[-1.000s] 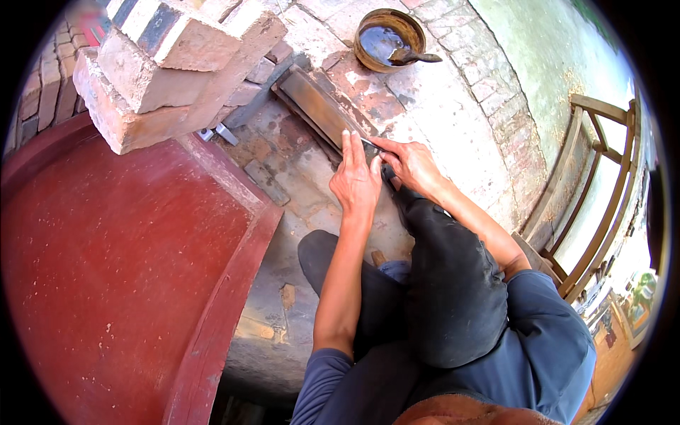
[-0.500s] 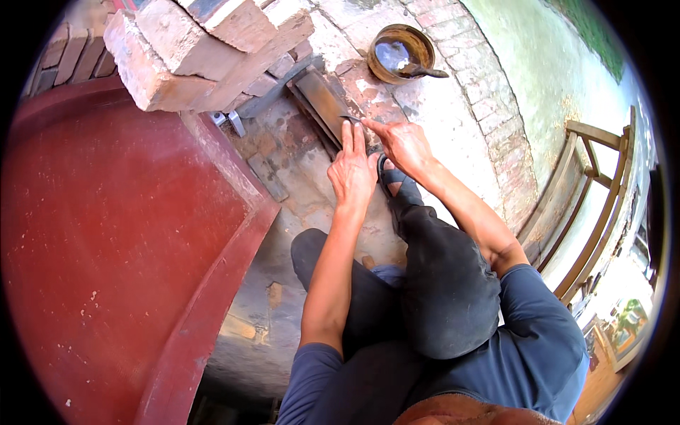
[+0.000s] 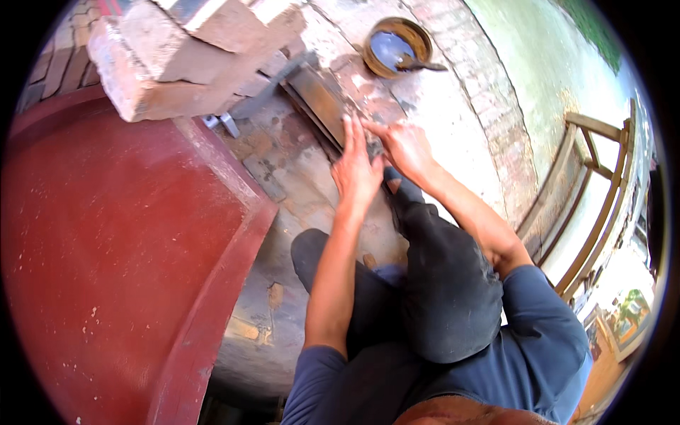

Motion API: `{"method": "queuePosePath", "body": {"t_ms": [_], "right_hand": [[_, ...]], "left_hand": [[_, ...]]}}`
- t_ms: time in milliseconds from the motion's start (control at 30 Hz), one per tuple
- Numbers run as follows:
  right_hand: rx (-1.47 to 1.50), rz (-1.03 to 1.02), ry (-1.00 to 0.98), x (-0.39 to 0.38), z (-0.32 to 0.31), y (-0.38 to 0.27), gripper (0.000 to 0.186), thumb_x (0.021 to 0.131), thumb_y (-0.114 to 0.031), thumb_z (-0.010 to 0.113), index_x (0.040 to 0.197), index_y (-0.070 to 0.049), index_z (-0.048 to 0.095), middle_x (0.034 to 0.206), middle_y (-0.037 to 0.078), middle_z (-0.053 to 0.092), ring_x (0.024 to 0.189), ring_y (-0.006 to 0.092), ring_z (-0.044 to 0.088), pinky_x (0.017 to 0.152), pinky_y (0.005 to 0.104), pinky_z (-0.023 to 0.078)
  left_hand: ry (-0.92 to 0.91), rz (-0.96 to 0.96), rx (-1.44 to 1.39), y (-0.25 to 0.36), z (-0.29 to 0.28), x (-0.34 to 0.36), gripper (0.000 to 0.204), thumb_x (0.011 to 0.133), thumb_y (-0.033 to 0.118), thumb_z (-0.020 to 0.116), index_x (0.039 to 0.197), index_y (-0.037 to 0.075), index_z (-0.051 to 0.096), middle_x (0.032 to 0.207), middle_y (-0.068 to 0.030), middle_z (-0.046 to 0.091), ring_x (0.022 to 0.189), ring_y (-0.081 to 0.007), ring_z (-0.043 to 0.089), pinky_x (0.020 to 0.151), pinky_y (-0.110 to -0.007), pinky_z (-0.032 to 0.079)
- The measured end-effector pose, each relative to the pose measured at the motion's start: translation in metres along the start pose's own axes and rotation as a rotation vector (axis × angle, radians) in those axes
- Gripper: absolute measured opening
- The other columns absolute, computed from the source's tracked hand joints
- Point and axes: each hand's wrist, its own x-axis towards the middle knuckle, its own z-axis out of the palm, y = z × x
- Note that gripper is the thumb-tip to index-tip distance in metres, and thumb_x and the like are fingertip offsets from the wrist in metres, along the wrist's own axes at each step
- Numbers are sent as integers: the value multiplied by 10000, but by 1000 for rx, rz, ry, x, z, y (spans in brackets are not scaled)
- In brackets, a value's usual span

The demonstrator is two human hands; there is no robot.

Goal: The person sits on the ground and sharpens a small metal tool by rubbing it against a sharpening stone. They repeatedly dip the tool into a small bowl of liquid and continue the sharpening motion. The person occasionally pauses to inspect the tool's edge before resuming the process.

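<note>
A long brown sharpening stone in a dark frame lies slanted on the brick floor. My left hand rests at its near end, index and middle fingers stretched out flat and pressed down, thumb apart. Close against those fingertips, my right hand is closed with the index finger pointing forward. It grips a thin dark blade, which is mostly covered by my fingers and blurred in this view. How the blade's handle lies in my palm is hidden.
A round rusty bowl of water holds a dark-handled tool beyond my right hand. Stacked bricks rise at the upper left above a red panel. A wooden bench frame stands at the right.
Both hands have shifted slightly back toward me along the stone, keeping together. The blade, plainer half a second ago at the fingertips, is now blurred. The view has moved slightly.
</note>
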Motion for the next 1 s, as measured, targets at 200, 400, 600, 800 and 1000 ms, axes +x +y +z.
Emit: {"method": "queuePosePath", "body": {"t_ms": [200, 400, 600, 800, 1000], "right_hand": [[84, -67, 89, 6, 13, 5, 628, 839, -141, 695, 1463, -219, 705, 814, 183, 740, 723, 368, 734, 674, 474, 590], [52, -15, 62, 1, 9, 1, 657, 831, -131, 696, 1476, -257, 691, 782, 161, 717, 708, 354, 728, 647, 486, 573], [73, -83, 77, 3, 8, 5, 704, 790, -107, 710, 1485, -212, 686, 723, 144, 691, 684, 352, 711, 642, 474, 569], [42, -82, 121, 19, 5, -3, 651, 803, -82, 709, 1447, -174, 701, 737, 168, 711, 659, 354, 707, 619, 475, 551], [69, -103, 144, -15, 21, 23, 653, 775, -102, 719, 1422, -192, 739, 727, 148, 698, 701, 315, 737, 623, 472, 554]], "left_hand": [[-17, -20, 7, -6, -6, 9, 983, 884, 301, 816, 1698, 83, 309, 1770, -143, 313, 1235, -409, 696, 972, -473, 594], [26, 2, -44, -6, 2, 0, 971, 876, 270, 792, 1703, 88, 317, 1776, -146, 304, 1372, -376, 629, 1028, -461, 576], [-112, -99, 31, 11, -19, 3, 962, 894, 282, 796, 1703, 82, 315, 1761, -139, 340, 1331, -391, 650, 1036, -451, 575], [-2, -37, -2, -3, -14, 13, 921, 894, 245, 774, 1689, 76, 340, 1757, -147, 343, 1368, -378, 628, 1044, -467, 566], [-157, -91, 28, 13, -4, -7, 1037, 845, 286, 812, 1716, 87, 286, 1789, -138, 278, 1350, -367, 650, 993, -453, 593]]}}
